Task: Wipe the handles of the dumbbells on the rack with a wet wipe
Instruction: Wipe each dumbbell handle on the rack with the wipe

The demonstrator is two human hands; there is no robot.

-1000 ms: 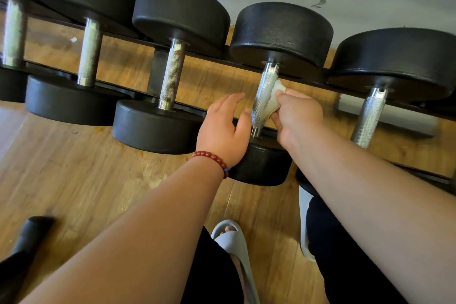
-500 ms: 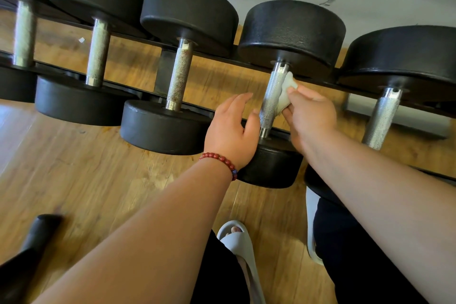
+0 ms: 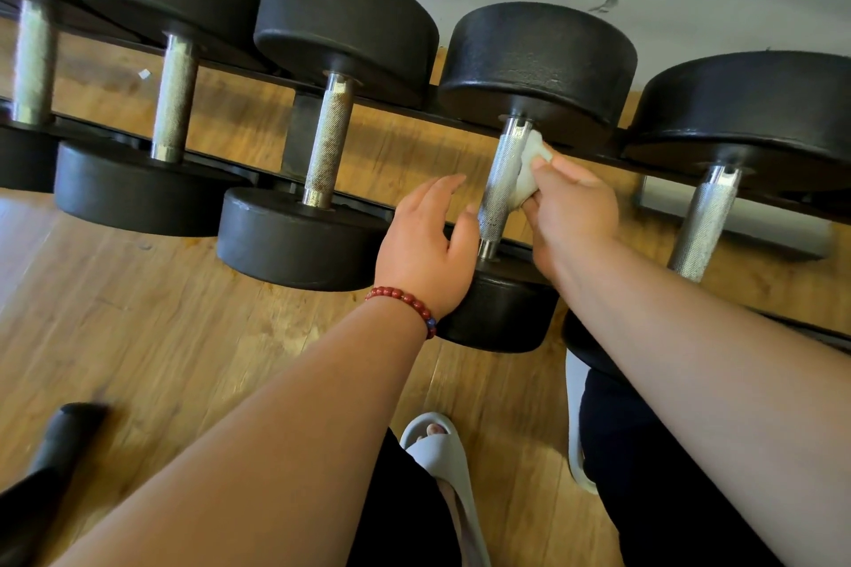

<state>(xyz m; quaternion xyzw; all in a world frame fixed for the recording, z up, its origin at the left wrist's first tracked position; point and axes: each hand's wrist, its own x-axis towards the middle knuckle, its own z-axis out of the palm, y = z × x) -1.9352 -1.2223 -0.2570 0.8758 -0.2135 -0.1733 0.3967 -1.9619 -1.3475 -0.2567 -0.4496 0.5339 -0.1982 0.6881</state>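
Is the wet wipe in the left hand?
No, the right hand pinches the wet wipe against the dumbbell handle; the left hand holds nothing.

Across the upper half of the frame, a black rack [image 3: 297,129] of two parallel rails, slanting down toward the right. Laid crosswise on the rails, side by side, five dumbbells [image 3: 340,23]: round black heads overhanging each rail, knurled metal handles [image 3: 175,97] bridging the gap between. Leftmost one cut off by the frame edge. Neighbouring heads close together. Beneath and in front, a wooden plank floor [image 3: 138,336]. On it, at lower centre, a pale grey slipper [image 3: 437,451] with a foot inside; at lower left, a blurred black object [image 3: 55,442], kind unclear.
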